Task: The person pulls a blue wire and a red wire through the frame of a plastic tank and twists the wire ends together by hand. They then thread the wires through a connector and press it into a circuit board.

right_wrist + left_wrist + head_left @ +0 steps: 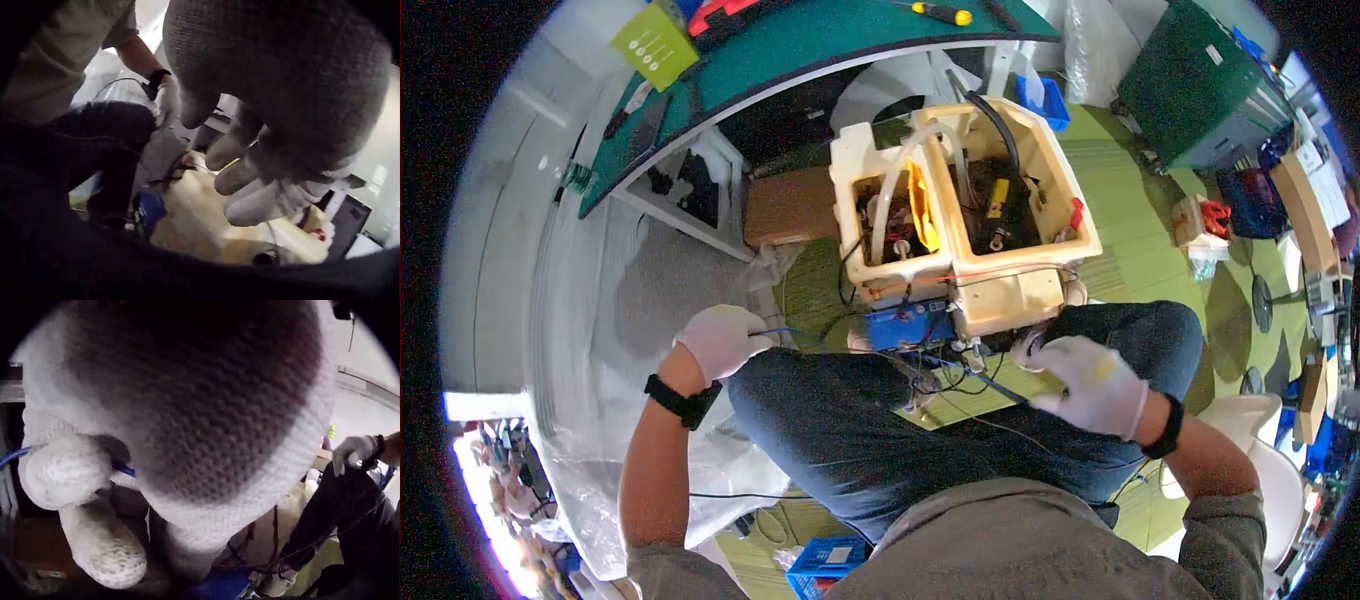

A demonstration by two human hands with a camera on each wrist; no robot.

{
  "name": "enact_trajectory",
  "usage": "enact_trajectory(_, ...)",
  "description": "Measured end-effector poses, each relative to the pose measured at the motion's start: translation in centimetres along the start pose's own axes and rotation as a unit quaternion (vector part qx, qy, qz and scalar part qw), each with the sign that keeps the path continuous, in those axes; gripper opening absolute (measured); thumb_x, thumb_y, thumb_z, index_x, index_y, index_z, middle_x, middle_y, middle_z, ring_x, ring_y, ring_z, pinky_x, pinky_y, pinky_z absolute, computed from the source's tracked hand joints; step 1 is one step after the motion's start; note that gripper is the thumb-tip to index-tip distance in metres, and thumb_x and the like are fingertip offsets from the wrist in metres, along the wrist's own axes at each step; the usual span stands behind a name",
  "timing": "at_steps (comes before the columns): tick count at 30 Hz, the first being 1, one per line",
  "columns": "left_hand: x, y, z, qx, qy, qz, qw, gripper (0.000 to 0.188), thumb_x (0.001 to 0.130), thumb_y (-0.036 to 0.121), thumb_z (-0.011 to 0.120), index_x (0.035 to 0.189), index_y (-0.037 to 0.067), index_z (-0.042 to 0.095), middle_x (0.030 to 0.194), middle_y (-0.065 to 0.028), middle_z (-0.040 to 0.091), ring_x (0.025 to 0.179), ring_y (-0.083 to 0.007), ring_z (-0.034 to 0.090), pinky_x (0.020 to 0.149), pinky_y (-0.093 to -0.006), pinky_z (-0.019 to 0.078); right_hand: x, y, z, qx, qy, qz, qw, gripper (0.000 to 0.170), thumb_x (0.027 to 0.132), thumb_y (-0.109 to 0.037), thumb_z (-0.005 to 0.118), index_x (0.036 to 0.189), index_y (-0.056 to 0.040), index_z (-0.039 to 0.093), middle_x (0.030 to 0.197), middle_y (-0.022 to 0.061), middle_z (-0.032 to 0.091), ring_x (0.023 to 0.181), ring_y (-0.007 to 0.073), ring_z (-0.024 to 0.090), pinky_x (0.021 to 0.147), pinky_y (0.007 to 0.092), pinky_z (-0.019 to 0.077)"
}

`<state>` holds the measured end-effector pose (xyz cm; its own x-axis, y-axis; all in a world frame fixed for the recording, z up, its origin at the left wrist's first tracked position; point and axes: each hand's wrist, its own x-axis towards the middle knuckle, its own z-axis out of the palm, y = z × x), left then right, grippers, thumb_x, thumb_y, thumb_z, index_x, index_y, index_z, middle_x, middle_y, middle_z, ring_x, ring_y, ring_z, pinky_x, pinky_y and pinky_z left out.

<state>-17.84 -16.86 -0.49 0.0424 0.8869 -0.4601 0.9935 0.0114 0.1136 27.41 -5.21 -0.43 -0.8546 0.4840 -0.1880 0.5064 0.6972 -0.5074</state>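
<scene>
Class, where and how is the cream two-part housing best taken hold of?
Probably by the outer side rims of the cream housing, coming from left and right together: those raised edges stand exposed, while a blue box sits at the near side.

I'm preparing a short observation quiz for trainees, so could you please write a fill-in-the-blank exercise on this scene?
1. The left hand holds a thin ____ wire.
2. The right hand, like the left, wears a white ____.
3. The screwdriver on the green tabletop has a black and ____ handle.

Missing words: blue; glove; yellow.
</scene>
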Motion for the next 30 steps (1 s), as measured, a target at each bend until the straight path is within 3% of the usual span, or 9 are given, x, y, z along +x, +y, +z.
enact_trajectory(2, -1.8, 0.8, -2.0, -0.023, 0.016, -0.025, 0.999, 0.032, 0.087, 0.034, 0.058, 0.088, 0.006, 0.072, 0.087, -0.0184, 0.067, 0.085, -0.0386, 0.063, 0.078, -0.0478, 0.049, 1.3, -1.4, 1.8, 0.013, -0.012, -0.023, 1.0, 0.056, 0.078, -0.035, 0.074, 0.123, -0.0057, 0.057, 0.115, 0.0174, 0.06, 0.106, 0.0368, 0.058, 0.089, 0.0453, 0.0495)
enact_trajectory(8, -5.8, 5.1, -5.9, -0.139, 0.205, -0.008, 0.969, 0.017, 0.086, 0.019, 0.065, 0.086, 0.002, 0.07, 0.082, -0.0175, 0.066, 0.074, -0.0349, 0.063, 0.067, -0.0389, 0.0495, 5.3, -5.7, 3.1, 0.052, 0.016, -0.106, 0.993, 0.077, 0.073, -0.034, 0.08, 0.134, -0.002, 0.044, 0.126, 0.0183, 0.055, 0.111, 0.0379, 0.056, 0.093, 0.0473, 0.0478)
enact_trajectory(12, -8.0, 9.5, -9.6, -0.29, 0.257, 0.03, 0.922, 0.014, 0.084, 0.013, 0.068, 0.085, -0.001, 0.07, 0.075, -0.0159, 0.065, 0.067, -0.0292, 0.063, 0.062, -0.0342, 0.0482, 6.7, -8.3, 1.1, 0.132, 0.077, -0.126, 0.98, 0.082, 0.07, -0.027, 0.083, 0.137, -0.0022, 0.041, 0.127, 0.021, 0.054, 0.112, 0.0388, 0.055, 0.095, 0.0425, 0.0473)
enact_trajectory(15, -9.0, 11.1, -11.1, -0.351, 0.281, 0.029, 0.893, 0.015, 0.083, 0.012, 0.069, 0.084, -0.003, 0.069, 0.073, -0.0152, 0.065, 0.064, -0.0271, 0.063, 0.06, -0.0338, 0.048, 6.6, -9.3, -1.7, 0.14, 0.163, -0.111, 0.97, 0.064, 0.073, -0.024, 0.081, 0.127, -0.0042, 0.053, 0.124, 0.0211, 0.057, 0.108, 0.0369, 0.058, 0.091, 0.0398, 0.0491)
enact_trajectory(18, -7.8, 12.4, -11.1, -0.29, 0.298, 0.04, 0.909, 0.015, 0.084, 0.012, 0.067, 0.084, -0.004, 0.068, 0.073, -0.0156, 0.065, 0.064, -0.0269, 0.063, 0.061, -0.033, 0.0479, 5.9, -8.0, -5.5, 0.156, 0.214, -0.179, 0.948, 0.037, 0.073, -0.018, 0.079, 0.106, -0.0064, 0.066, 0.115, 0.0203, 0.062, 0.105, 0.0348, 0.062, 0.091, 0.0395, 0.0499)
enact_trajectory(20, -6.7, 12.8, -10.5, -0.304, 0.277, 0.025, 0.911, 0.016, 0.085, 0.012, 0.066, 0.082, -0.003, 0.066, 0.071, -0.0173, 0.062, 0.064, -0.0313, 0.062, 0.06, -0.0358, 0.0468, 4.6, -7.5, -7.8, 0.149, 0.261, -0.123, 0.946, 0.017, 0.073, -0.012, 0.076, 0.088, -0.0063, 0.07, 0.11, 0.0188, 0.064, 0.101, 0.0334, 0.064, 0.088, 0.0386, 0.0505)
enact_trajectory(22, -5.8, 13.4, -10.5, -0.297, 0.256, 0.019, 0.92, 0.016, 0.085, 0.013, 0.066, 0.081, -0.003, 0.066, 0.071, -0.0182, 0.061, 0.065, -0.0339, 0.061, 0.059, -0.0375, 0.046, 3.6, -6.8, -9.4, 0.09, 0.325, -0.095, 0.937, 0.022, 0.073, -0.012, 0.076, 0.092, -0.0053, 0.069, 0.117, 0.0182, 0.062, 0.107, 0.0336, 0.062, 0.092, 0.0393, 0.0493)
enact_trajectory(26, -4.4, 16.4, -11.3, -0.252, 0.257, 0.101, 0.928, 0.018, 0.085, 0.016, 0.066, 0.08, -0.001, 0.066, 0.071, -0.0163, 0.062, 0.063, -0.0306, 0.061, 0.059, -0.037, 0.0458, 4.1, -8.8, -8.9, 0.1, 0.304, -0.166, 0.933, 0.057, 0.071, -0.017, 0.08, 0.121, -0.0039, 0.057, 0.12, 0.0184, 0.06, 0.11, 0.0369, 0.059, 0.094, 0.0419, 0.0477)
enact_trajectory(30, -3.7, 19.0, -11.6, -0.247, 0.294, 0.173, 0.907, 0.012, 0.081, 0.012, 0.069, 0.082, 0.0, 0.067, 0.073, -0.0154, 0.064, 0.067, -0.0318, 0.064, 0.062, -0.037, 0.0487, 5.2, -10.2, -7.1, 0.19, 0.181, -0.176, 0.949, 0.05, 0.079, -0.022, 0.076, 0.121, -0.0021, 0.057, 0.109, 0.0191, 0.064, 0.1, 0.0358, 0.064, 0.085, 0.0391, 0.0503)
